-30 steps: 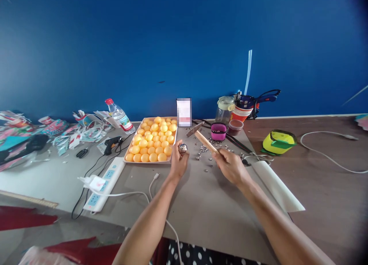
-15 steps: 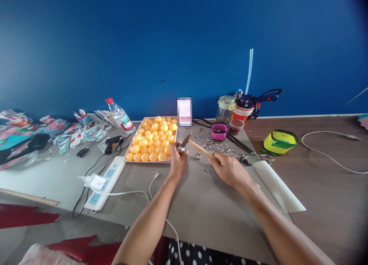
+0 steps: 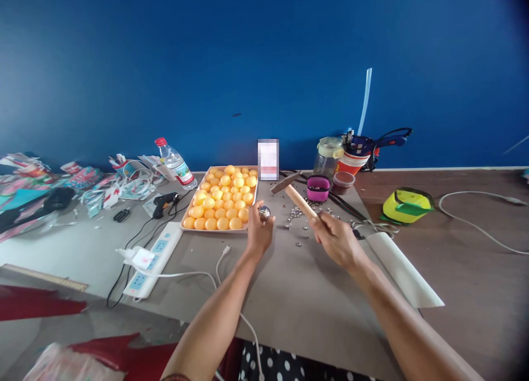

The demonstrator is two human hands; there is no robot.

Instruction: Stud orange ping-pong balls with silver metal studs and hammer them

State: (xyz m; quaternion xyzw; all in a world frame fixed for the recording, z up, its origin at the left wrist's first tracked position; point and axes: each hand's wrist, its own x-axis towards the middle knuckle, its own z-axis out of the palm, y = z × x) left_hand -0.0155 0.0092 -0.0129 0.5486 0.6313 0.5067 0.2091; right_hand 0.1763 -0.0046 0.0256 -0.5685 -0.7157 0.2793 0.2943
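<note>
The hammer [image 3: 303, 203] has lifted: half a second ago its head was down at the silvery ball [image 3: 264, 212], and now it is raised to the right of the ball, clear of it. The right hand [image 3: 336, 237] is wrapped around the lower part of the wooden handle. The left hand [image 3: 259, 237] grips the ball between thumb and fingers, just beside the front right corner of a shallow tray [image 3: 215, 230] filled with orange balls [image 3: 222, 223]. Small shiny metal pieces [image 3: 295, 212] lie scattered on the grey table surface [image 3: 297, 298] beyond and below the hammer, near a purple container [image 3: 318, 193]. Behind that stand a reddish tub [image 3: 343, 182], a clear jar [image 3: 324, 165] and a red-and-white cup [image 3: 352, 164] full of tools. A white strip of material [image 3: 405, 271] lies beside the right forearm, with a yellow-green container [image 3: 407, 207] farther right. Left of the tray are a leaning water bottle [image 3: 177, 166], a glue gun [image 3: 162, 204] and a white power strip [image 3: 165, 246]. A blue wall [image 3: 248, 66] rises behind everything.
</note>
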